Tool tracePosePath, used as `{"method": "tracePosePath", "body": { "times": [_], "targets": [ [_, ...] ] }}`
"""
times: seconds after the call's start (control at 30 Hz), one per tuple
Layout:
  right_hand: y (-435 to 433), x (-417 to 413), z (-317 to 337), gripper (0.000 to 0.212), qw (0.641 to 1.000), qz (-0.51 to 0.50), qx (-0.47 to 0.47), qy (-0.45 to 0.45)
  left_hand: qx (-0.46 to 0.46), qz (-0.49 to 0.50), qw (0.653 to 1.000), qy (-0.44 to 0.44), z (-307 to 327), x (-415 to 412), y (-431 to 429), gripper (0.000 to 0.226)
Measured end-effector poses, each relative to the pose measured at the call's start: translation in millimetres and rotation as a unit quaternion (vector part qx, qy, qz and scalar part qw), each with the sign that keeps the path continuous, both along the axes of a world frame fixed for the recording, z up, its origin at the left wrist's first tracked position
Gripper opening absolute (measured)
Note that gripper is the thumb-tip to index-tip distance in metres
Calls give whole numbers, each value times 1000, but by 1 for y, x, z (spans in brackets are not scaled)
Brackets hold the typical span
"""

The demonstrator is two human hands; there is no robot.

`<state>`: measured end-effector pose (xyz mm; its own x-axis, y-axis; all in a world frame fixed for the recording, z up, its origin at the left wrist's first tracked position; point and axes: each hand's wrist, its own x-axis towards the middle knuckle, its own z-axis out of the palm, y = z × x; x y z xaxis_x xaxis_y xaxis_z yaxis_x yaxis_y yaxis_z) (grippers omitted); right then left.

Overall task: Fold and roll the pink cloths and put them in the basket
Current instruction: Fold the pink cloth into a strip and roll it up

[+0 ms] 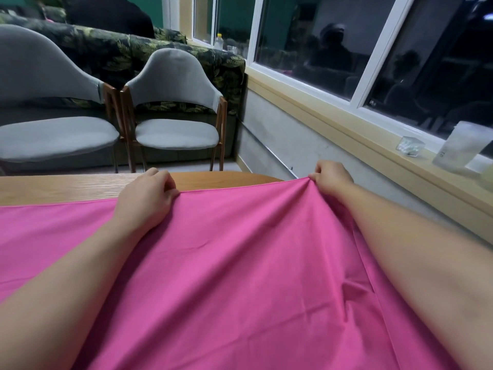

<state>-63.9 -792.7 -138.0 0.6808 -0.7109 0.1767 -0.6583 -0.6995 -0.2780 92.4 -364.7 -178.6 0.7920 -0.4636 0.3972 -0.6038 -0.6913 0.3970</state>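
At far left a grey chair stands beyond the worktop, with a second grey chair just beside it and a leaf-print sofa behind both. The pink cloth lies spread over most of the worktop, leaving only a strip of wood bare along the far edge. The left grip (a bare hand, like the other) sits at the cloth's far hem, fingers curled and clamped on that hem. Further right, the right grip is pinched tight on the cloth's far right corner, which is raised off the worktop so that folds fan down from the pinch. Both forearms reach out over the cloth. To the right, a window sill runs along the wall. On it sit a small clear glass cube and, near it, a frosted white container.
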Motion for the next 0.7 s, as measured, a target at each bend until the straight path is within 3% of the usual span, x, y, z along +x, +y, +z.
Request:
{"method": "tracePosePath", "body": {
  "times": [0.23, 0.37, 0.47, 0.7],
  "targets": [
    [-24, -19, 2, 35, 988, -6, 155, 1, 13, 12, 1000, -4, -1, 0, -3, 12],
    [-36, -27, -2, 25, 970, -13, 232, -65, 16, 16, 1000, -1, 1, -2, -4, 12],
    [-35, -22, -1, 21, 979, -24, 169, -115, 22, 18, 1000, 0, 1, -4, -3, 13],
    [-24, -6, -11, 13, 993, -49, 68, -78, 19, 18, 1000, 0, 2, -4, -2, 13]
  ]
}}
